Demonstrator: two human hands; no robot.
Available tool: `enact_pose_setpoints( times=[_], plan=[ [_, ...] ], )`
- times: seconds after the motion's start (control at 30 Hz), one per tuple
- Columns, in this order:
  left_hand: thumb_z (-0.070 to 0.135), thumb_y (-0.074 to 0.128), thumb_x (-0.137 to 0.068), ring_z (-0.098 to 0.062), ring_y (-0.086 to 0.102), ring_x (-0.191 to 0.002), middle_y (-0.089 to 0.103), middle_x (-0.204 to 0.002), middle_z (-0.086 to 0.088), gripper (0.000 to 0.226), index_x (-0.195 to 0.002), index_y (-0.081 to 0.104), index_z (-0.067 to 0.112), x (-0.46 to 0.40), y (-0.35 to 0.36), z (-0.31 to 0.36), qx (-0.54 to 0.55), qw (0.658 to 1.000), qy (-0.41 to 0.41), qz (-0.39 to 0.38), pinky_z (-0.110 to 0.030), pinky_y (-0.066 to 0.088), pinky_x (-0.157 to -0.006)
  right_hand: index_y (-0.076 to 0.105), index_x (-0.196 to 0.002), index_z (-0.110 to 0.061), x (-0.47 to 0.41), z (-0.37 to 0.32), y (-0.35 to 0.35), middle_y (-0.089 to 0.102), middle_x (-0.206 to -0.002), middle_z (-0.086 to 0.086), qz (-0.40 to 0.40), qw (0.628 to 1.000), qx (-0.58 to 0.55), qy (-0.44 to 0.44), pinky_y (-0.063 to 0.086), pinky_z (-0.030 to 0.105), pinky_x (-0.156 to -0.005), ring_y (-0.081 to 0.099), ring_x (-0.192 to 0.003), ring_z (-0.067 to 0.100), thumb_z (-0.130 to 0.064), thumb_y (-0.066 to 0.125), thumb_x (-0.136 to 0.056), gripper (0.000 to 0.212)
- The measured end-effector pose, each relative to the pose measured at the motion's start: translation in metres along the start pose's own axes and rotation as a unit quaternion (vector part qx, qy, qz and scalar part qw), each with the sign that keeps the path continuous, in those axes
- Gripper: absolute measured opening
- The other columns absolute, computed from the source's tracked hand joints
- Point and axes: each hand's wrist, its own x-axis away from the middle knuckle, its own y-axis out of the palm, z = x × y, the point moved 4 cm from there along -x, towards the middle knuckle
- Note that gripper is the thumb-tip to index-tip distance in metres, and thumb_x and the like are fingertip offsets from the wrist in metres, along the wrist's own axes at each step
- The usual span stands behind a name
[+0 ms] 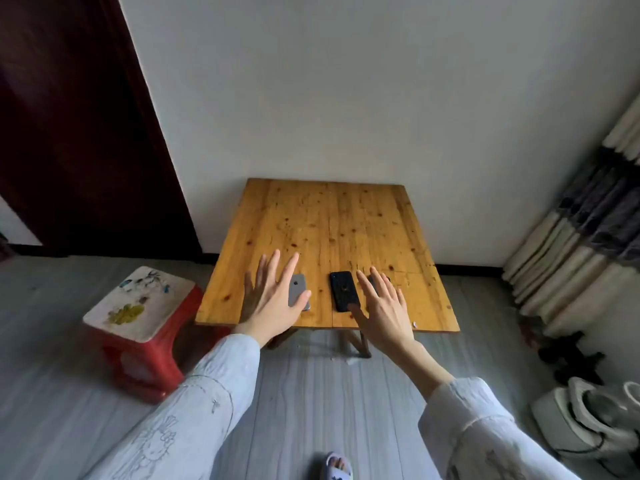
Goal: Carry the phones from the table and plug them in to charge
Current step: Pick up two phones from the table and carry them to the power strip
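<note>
Three phones lie in a row near the front edge of the low wooden table [325, 220]. A grey phone [298, 289] lies on the left, partly covered by my left hand [272, 296], which hovers over it with fingers spread. In the middle is a black phone [343, 289], face down. Only the top of a third dark phone [374, 280] shows on the right, behind my right hand [384, 306], which is held above it with straight fingers. Neither hand holds anything.
A red plastic stool [138, 327] with a worn white top stands left of the table. The table's back edge is against a white wall, with a dark door [76, 133] at left. Folded bedding [581, 237] is stacked at right; shoes and a white appliance [595, 420] sit on the floor there.
</note>
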Motion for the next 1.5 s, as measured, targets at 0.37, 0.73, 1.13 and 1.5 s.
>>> enact_pose_setpoints(
  times=[0.37, 0.73, 1.13, 1.5],
  plan=[
    [0.037, 0.041, -0.092, -0.028, -0.003, -0.143, -0.002, -0.156, -0.006, 0.061, -0.145, 0.012, 0.028, -0.087, 0.170, -0.065, 0.030, 0.969, -0.172, -0.176, -0.051, 0.005, -0.116, 0.015, -0.147, -0.024, -0.118, 0.096, 0.134, 0.017, -0.156, 0.004, -0.147, 0.986, -0.041, 0.062, 0.020, 0.042, -0.116, 0.013, -0.144, 0.024, -0.033, 0.043, -0.094, 0.061],
    [0.029, 0.047, -0.092, -0.034, 0.014, -0.140, 0.013, -0.153, -0.015, 0.069, -0.145, 0.006, 0.014, -0.137, 0.272, -0.111, 0.078, 0.905, -0.379, -0.175, -0.049, 0.021, -0.113, 0.047, -0.129, -0.007, -0.207, 0.147, 0.232, 0.049, -0.123, 0.018, -0.168, 0.953, -0.139, 0.211, 0.044, 0.035, -0.085, 0.044, -0.115, 0.034, -0.024, 0.048, -0.092, 0.040],
    [0.021, 0.058, -0.086, -0.036, 0.026, -0.121, 0.022, -0.136, -0.021, 0.078, -0.144, 0.006, 0.019, -0.178, 0.297, -0.107, -0.047, 0.895, -0.403, -0.187, -0.046, 0.041, -0.089, 0.032, -0.131, -0.007, -0.232, 0.139, 0.270, 0.028, -0.140, 0.012, -0.194, 0.915, -0.053, 0.349, 0.038, 0.053, -0.093, 0.029, -0.127, 0.033, -0.049, 0.066, -0.076, 0.078],
    [0.003, 0.076, -0.067, -0.036, 0.039, -0.121, 0.040, -0.132, -0.020, 0.089, -0.138, 0.024, 0.011, -0.172, 0.285, -0.137, 0.144, 0.863, -0.464, -0.140, -0.047, 0.037, -0.098, 0.031, -0.126, -0.001, -0.237, 0.149, 0.268, 0.038, -0.132, 0.020, -0.207, 0.868, -0.142, 0.428, 0.035, 0.049, -0.099, 0.034, -0.125, 0.037, -0.034, 0.080, -0.066, 0.084]
  ],
)
